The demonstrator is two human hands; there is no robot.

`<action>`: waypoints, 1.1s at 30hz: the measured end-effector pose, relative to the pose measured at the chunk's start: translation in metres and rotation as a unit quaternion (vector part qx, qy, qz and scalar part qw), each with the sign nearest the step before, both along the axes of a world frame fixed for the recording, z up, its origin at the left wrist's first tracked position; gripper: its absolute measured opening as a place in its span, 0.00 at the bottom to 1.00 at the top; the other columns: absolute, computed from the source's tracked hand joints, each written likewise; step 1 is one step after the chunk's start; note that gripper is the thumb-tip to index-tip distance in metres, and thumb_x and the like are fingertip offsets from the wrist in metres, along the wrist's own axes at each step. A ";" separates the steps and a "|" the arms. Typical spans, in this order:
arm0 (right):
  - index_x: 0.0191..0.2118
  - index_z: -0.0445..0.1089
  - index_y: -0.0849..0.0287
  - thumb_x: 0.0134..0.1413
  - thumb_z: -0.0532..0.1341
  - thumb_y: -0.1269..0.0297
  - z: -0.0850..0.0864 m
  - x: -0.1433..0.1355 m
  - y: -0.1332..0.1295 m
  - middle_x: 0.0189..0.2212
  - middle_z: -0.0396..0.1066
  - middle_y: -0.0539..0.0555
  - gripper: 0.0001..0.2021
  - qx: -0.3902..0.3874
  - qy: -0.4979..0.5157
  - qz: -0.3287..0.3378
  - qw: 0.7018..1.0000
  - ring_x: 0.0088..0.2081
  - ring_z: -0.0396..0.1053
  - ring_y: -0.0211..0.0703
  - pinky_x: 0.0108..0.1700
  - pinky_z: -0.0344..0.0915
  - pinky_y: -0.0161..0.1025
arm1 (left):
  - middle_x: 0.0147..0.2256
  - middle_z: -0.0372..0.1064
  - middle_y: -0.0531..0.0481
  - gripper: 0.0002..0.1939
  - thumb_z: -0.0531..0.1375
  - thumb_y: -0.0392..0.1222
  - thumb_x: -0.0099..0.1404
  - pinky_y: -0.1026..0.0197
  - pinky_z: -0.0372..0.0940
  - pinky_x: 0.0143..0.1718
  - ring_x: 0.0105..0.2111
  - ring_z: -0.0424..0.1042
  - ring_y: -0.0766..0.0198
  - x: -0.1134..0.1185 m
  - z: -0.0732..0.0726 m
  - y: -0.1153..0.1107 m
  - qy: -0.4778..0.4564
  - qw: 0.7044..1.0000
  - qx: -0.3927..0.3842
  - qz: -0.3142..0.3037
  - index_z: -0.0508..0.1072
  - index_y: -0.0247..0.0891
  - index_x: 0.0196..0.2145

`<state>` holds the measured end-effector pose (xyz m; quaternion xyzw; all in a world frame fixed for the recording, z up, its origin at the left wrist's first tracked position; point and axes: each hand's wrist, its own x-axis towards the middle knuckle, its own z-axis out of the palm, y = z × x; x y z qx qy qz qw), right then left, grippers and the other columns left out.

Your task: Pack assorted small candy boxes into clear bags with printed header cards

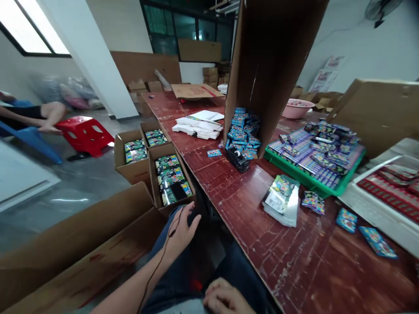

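Observation:
My left hand (181, 229) is stretched over my thigh, thumb and fingers apart, with nothing in it. A thin dark cord runs along that wrist and forearm to a small dark piece on the back of the hand. Just beyond its fingertips stands an open carton (193, 192) holding shiny printed packs (170, 172). Low in the frame, my right hand (227, 298) lies near my lap with its fingers curled in, and I see no thing in it. On the table to the right lies a stack of clear-sleeved printed packs (282, 198).
Red-brown table (235, 209) bears a tall upright carton (234, 87) with blue packets (242, 131), a black bundle (238, 159), a green tray (340, 189) of packets and white flat pieces (198, 126). A long open carton (98, 253) is at left. A seated person's leg (52, 111) shows beside a red stool (87, 131).

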<state>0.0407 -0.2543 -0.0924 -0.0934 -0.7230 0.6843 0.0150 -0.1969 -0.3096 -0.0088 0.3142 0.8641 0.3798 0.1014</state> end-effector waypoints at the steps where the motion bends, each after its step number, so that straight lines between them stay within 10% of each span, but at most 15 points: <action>1: 0.42 0.76 0.21 0.45 0.67 0.41 0.004 0.001 0.001 0.40 0.74 0.45 0.14 0.005 0.007 -0.065 0.998 0.44 0.77 0.57 0.47 0.72 0.56 | 0.53 0.73 0.45 0.24 0.61 0.52 0.65 0.49 0.63 0.62 0.54 0.72 0.49 0.004 0.011 0.002 -0.033 0.999 0.026 0.000 0.72 0.44 0.56; 4: 0.63 0.64 0.38 0.61 0.60 0.50 0.023 -0.005 0.004 0.59 0.67 0.56 0.25 0.045 0.011 -0.242 0.969 0.57 0.69 0.56 0.57 0.68 0.56 | 0.34 0.77 0.46 0.15 0.67 0.54 0.61 0.54 0.72 0.45 0.38 0.76 0.55 0.019 0.047 -0.003 -0.257 0.960 0.094 -0.051 0.78 0.40 0.37; 6: 0.69 0.55 0.45 0.58 0.64 0.51 0.035 -0.014 0.004 0.67 0.57 0.59 0.35 0.082 0.032 -0.275 0.958 0.66 0.58 0.59 0.64 0.60 0.58 | 0.27 0.73 0.49 0.16 0.70 0.53 0.58 0.61 0.71 0.30 0.25 0.73 0.63 0.030 0.072 -0.013 -0.444 0.885 0.111 -0.089 0.76 0.37 0.32; 9: 0.61 0.67 0.44 0.56 0.67 0.54 0.049 -0.025 -0.001 0.59 0.69 0.55 0.27 0.108 0.073 -0.183 0.974 0.64 0.61 0.59 0.69 0.49 0.62 | 0.28 0.75 0.50 0.16 0.74 0.47 0.56 0.68 0.67 0.22 0.19 0.72 0.69 0.042 0.104 -0.027 -0.584 0.795 0.103 -0.127 0.78 0.35 0.36; 14: 0.51 0.72 0.51 0.58 0.66 0.56 0.061 -0.023 -0.015 0.43 0.76 0.53 0.16 -0.036 0.081 -0.115 0.989 0.45 0.74 0.51 0.53 0.68 0.51 | 0.49 0.77 0.43 0.18 0.70 0.39 0.62 0.67 0.74 0.27 0.27 0.79 0.66 0.044 0.138 -0.036 -0.590 0.778 0.142 -0.163 0.78 0.42 0.51; 21: 0.67 0.55 0.49 0.57 0.66 0.48 0.119 0.010 0.000 0.59 0.68 0.61 0.36 -0.379 0.225 -0.144 0.886 0.53 0.71 0.50 0.51 0.66 0.48 | 0.42 0.79 0.40 0.15 0.68 0.47 0.64 0.70 0.69 0.18 0.21 0.79 0.63 0.062 0.126 -0.048 -0.667 0.667 0.055 -0.327 0.80 0.37 0.46; 28: 0.52 0.74 0.55 0.66 0.61 0.52 0.154 0.026 -0.005 0.31 0.72 0.49 0.16 -0.152 0.141 -0.168 0.964 0.25 0.65 0.31 0.30 0.61 0.32 | 0.51 0.77 0.40 0.23 0.69 0.45 0.63 0.61 0.72 0.45 0.46 0.79 0.57 0.043 0.115 -0.058 -0.599 0.663 -0.040 -0.447 0.76 0.41 0.55; 33: 0.53 0.74 0.52 0.68 0.58 0.53 0.174 0.054 -0.023 0.42 0.74 0.55 0.15 -0.065 0.212 -0.305 0.926 0.25 0.64 0.30 0.29 0.62 0.34 | 0.72 0.43 0.59 0.40 0.72 0.47 0.57 0.44 0.40 0.71 0.73 0.38 0.48 0.005 0.141 -0.077 -0.475 0.635 -0.155 -0.589 0.65 0.59 0.64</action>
